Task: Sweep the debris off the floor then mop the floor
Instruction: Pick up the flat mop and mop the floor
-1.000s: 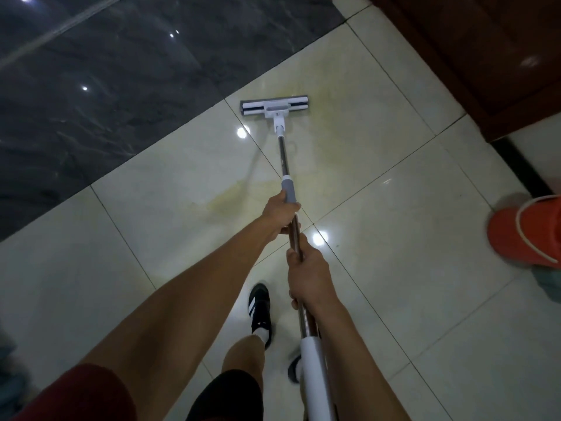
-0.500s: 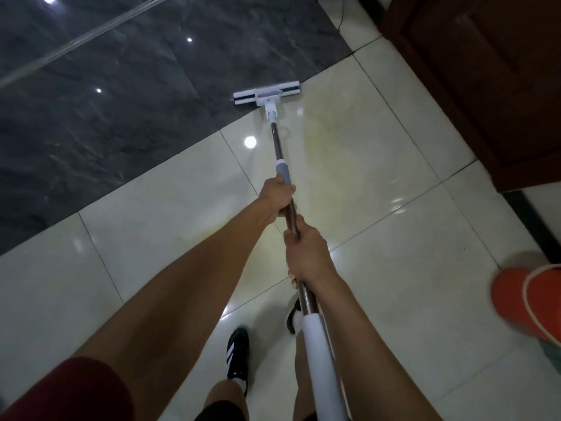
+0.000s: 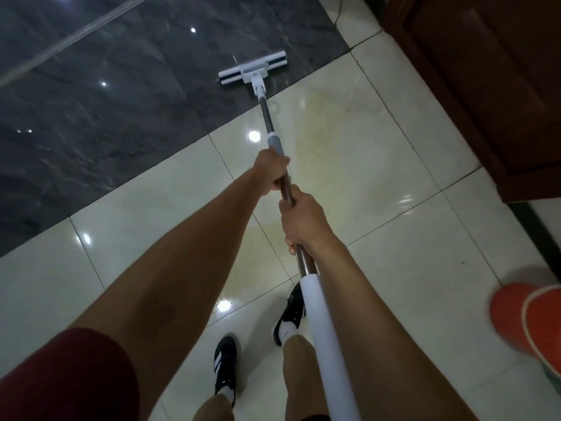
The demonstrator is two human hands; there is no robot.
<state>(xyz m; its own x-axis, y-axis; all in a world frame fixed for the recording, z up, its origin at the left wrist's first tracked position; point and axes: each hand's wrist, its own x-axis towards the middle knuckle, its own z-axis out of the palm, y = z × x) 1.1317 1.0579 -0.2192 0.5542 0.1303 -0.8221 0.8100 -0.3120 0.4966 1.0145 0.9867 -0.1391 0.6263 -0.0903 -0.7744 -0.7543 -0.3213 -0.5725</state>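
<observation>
A long mop runs away from me, its white flat head [image 3: 252,70] lying on the dark marble floor [image 3: 106,123] just past the edge of the cream tiles [image 3: 379,238]. My left hand [image 3: 271,173] grips the metal pole just below the grey collar. My right hand [image 3: 303,220] grips the pole lower down, above the white foam sleeve [image 3: 324,344]. A yellowish wet patch [image 3: 328,141] shows on the cream tile beside the pole. I see no loose debris.
A dark wooden door or cabinet [image 3: 485,86] fills the upper right. An orange bucket [image 3: 528,323] stands at the right edge. My two feet in black shoes [image 3: 226,366] stand on the tiles below the hands. A thin cable [image 3: 338,10] lies at the top.
The mop head slid forward from the cream tile onto the dark marble. Both hands pushed the pole away from me, and I stepped forward.
</observation>
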